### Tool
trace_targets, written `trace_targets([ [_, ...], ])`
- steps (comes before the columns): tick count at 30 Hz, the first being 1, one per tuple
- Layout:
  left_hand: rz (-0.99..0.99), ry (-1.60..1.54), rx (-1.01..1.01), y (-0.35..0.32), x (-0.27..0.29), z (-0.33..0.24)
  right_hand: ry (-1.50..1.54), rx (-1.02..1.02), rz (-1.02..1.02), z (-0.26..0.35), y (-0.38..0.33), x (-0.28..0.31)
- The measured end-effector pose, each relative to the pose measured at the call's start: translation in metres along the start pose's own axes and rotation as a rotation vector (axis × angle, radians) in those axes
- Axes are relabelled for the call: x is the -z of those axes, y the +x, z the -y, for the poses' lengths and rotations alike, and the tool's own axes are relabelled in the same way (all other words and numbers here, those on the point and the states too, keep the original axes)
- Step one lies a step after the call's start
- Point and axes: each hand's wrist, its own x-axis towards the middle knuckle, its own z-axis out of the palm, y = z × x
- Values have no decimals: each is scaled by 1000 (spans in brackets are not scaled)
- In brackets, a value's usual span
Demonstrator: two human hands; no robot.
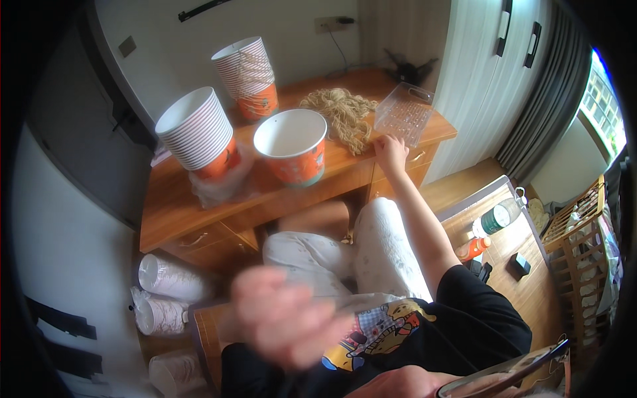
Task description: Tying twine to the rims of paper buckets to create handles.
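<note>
My right hand (392, 154) reaches over the desk to the near corner of a clear plastic tray (424, 109). Its fingers are curled together, and whatever they hold, if anything, is hidden. Small shiny spots show across the tray's bottom; I cannot tell whether they are holes or loose pieces. My left hand (285, 318) is raised close to the camera above my lap, smeared by motion. A single orange and white paper bucket (292, 159) stands upright on the desk, its mouth facing up. Between it and the tray lies a heap of tan twine (342, 113).
Two stacks of paper buckets, one tall (245, 73) with cords draped over it and one in plastic wrap (196, 129), stand on the wooden desk (162, 222). Wrapped stacks of cups (162, 315) lie low at left. A side table at right holds bottles (494, 219).
</note>
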Motion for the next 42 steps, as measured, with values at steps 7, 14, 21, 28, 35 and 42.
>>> trace_targets([
  [7,236,-369,481,-56,-131,84,211,-38,-31,-5,-11,15],
  [14,283,-256,597,-118,-268,147,444,-126,67,-9,-16,25],
  [21,357,-66,399,-118,-315,173,671,-214,150,-5,-24,29],
  [28,359,-37,358,-120,-318,177,676,-149,92,-13,-21,29],
  [35,303,-120,460,-118,-314,178,411,195,-18,-8,-17,31],
  [42,269,-127,450,-121,-316,180,456,186,51,-9,-12,23],
])
